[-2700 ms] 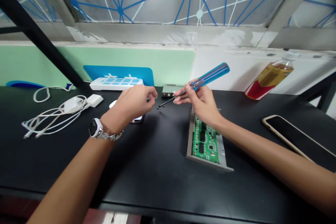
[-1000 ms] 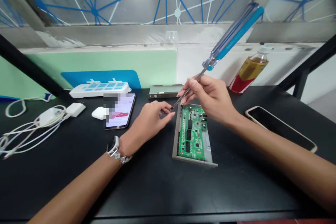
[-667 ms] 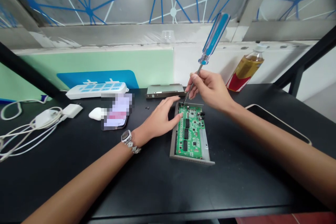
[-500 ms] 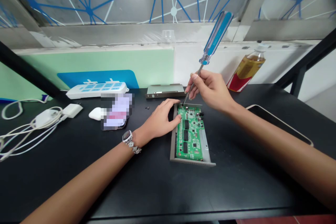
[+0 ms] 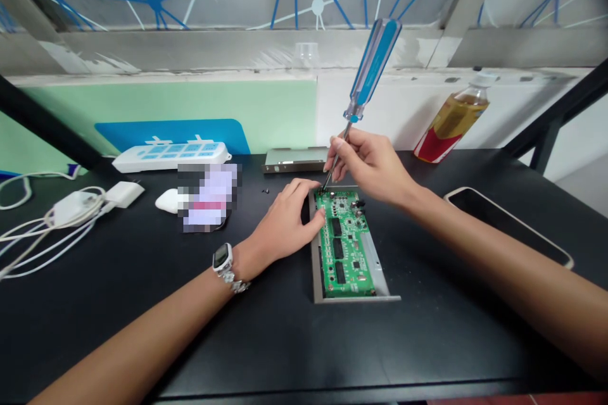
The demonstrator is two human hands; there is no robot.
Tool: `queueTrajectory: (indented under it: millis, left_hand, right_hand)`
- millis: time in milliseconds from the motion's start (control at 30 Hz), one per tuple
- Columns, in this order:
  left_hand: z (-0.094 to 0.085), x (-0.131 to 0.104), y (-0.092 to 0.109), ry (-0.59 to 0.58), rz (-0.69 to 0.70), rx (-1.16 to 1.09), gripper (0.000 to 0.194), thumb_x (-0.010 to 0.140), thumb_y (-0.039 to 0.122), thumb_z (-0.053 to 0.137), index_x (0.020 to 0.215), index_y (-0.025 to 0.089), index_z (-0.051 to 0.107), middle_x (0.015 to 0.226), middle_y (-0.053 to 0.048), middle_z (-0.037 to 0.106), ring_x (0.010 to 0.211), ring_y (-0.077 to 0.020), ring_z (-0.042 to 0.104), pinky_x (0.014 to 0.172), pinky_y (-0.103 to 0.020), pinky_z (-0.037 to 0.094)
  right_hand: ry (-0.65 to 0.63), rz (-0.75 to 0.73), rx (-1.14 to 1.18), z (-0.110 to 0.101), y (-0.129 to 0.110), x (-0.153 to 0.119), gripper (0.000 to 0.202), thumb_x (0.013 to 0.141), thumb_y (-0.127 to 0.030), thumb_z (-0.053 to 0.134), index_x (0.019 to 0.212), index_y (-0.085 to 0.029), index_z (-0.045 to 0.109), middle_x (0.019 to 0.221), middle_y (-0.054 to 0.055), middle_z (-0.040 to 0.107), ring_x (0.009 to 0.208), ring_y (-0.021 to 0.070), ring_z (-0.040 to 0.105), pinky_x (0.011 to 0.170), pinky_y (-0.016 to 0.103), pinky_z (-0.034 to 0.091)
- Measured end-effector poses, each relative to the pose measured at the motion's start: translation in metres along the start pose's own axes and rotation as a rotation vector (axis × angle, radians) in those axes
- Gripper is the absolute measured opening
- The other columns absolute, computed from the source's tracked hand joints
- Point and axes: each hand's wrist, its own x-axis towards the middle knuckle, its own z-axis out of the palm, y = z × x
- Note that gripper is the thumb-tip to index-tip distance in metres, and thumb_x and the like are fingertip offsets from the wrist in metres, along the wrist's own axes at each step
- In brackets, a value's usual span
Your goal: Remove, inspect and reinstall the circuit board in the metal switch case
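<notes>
A green circuit board [image 5: 351,243] lies in a grey metal tray [image 5: 380,266] on the black table. My right hand [image 5: 363,161] pinches the metal shaft of a blue and clear screwdriver [image 5: 375,66]. The handle rises above the fingers, and the tip meets the far left corner of the board. My left hand [image 5: 292,218] grips the tray's left side, its thumb over the board's edge and its fingers at the far left corner. What the tip touches is too small to tell.
Behind the board lies a metal cover [image 5: 295,160]. Small dark screws [image 5: 265,190], a phone [image 5: 211,199], a white case [image 5: 167,201], a power strip [image 5: 173,157] and cables [image 5: 57,234] are left; a bottle [image 5: 451,117] and another phone [image 5: 508,228] are right.
The screwdriver and my right hand have shifted slightly left, with the handle still tilted right. My left hand stays on the tray. The camera view has shifted a little.
</notes>
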Motion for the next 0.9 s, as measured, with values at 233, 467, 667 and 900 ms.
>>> queueTrajectory:
  millis: [233,467,667,900]
  left_hand:
    - [0.000,-0.001,0.001,-0.008,-0.012,-0.001,0.040,0.093,0.028,0.055,0.131,0.014,0.054,0.131,-0.015,0.061,0.125,-0.0317,0.058,0.109,-0.055,0.047]
    - [0.000,0.000,0.001,-0.003,-0.011,0.004,0.037,0.093,0.028,0.055,0.129,0.018,0.054,0.131,-0.014,0.061,0.125,-0.0316,0.058,0.109,-0.054,0.047]
    - [0.000,-0.001,0.000,-0.006,-0.007,0.004,0.038,0.094,0.029,0.055,0.130,0.018,0.054,0.130,-0.015,0.061,0.125,-0.0322,0.059,0.108,-0.056,0.047]
    - [0.000,0.000,0.000,-0.004,-0.017,-0.001,0.039,0.093,0.029,0.056,0.130,0.019,0.053,0.132,-0.014,0.061,0.126,-0.0323,0.059,0.109,-0.055,0.047]
  right_hand:
    - [-0.004,0.002,0.005,0.002,0.000,0.002,0.041,0.102,-0.057,0.054,0.085,-0.021,0.062,0.080,0.003,0.073,0.061,0.0133,0.069,0.058,0.029,0.057]
    - [0.003,-0.007,-0.007,0.004,-0.001,0.006,0.043,0.097,-0.060,0.060,0.081,-0.020,0.064,0.072,0.002,0.071,0.058,0.0142,0.069,0.056,0.030,0.057]
    - [0.033,0.061,0.051,0.006,-0.001,0.007,0.039,0.089,-0.058,0.072,0.077,-0.021,0.064,0.074,0.003,0.074,0.057,0.0150,0.069,0.057,0.031,0.060]
    - [-0.057,0.135,0.201,0.001,-0.002,0.010,0.029,0.087,-0.043,0.078,0.093,-0.016,0.071,0.085,0.006,0.076,0.063,0.0129,0.070,0.062,0.028,0.062]
